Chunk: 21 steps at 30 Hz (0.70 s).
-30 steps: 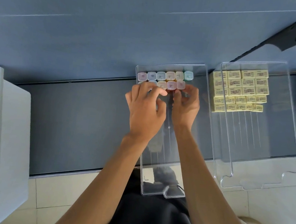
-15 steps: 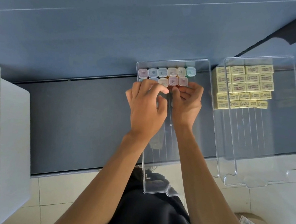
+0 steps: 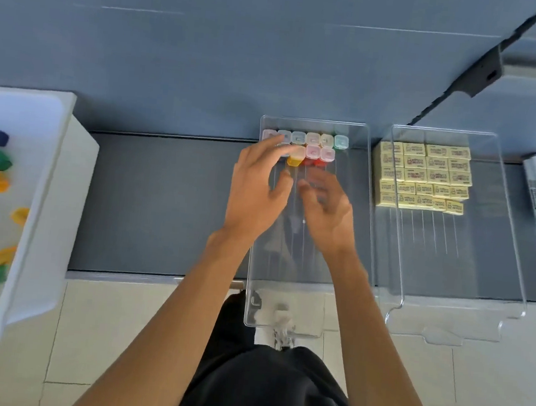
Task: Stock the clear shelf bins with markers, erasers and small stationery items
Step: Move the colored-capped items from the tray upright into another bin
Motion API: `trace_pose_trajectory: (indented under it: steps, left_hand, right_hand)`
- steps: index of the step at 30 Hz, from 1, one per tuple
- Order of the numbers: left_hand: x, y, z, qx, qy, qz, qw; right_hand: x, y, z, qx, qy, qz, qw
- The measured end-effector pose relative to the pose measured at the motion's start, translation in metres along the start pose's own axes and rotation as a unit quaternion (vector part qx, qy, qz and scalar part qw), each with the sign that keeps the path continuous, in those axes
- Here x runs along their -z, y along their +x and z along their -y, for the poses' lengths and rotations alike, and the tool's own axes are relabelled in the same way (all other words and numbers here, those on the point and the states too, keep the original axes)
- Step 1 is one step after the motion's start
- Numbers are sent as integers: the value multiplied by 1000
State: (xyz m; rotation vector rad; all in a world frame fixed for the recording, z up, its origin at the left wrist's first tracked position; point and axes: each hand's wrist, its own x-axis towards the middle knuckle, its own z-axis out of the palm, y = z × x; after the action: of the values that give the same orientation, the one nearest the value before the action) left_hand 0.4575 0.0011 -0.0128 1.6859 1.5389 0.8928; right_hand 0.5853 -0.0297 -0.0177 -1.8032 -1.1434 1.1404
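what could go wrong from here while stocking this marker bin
1. The marker bin sticks out past the front edge of the shelf. Weight on its front end could tip it off.
2. The left hand has its fingers stretched over the upright markers. A careless sweep might topple the short front row, which has open bin floor in front of it.

Dead centre on the dark grey shelf (image 3: 161,209) sat the narrow clear plastic bin (image 3: 348,243), its front end overhanging, with square-capped markers (image 3: 313,140) packed at its far end. Just to its right, the wider clear plastic bin (image 3: 482,272) held small yellow block erasers (image 3: 423,175) at the back. Well off left stood the white rectangular tub (image 3: 46,214).
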Motion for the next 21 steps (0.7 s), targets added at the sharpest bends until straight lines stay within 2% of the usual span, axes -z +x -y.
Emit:
trace_pose_trajectory:
  steps: [6, 11, 15, 21]
  left_hand:
    - [43, -69, -27, 63, 59, -9, 996]
    - [80, -117, -54, 79, 108, -75, 988]
    - [113, -159, -62, 108, 99, -108, 983]
    - [164, -217, -67, 101, 67, -202, 972]
  right_hand:
    - [29, -44, 21, 103, 0, 90, 991]
    - [28, -77, 48, 177, -20, 163, 970]
    - [17, -107, 73, 220, -32, 218, 950]
    - [-18, -149, 111, 283, -58, 285, 914]
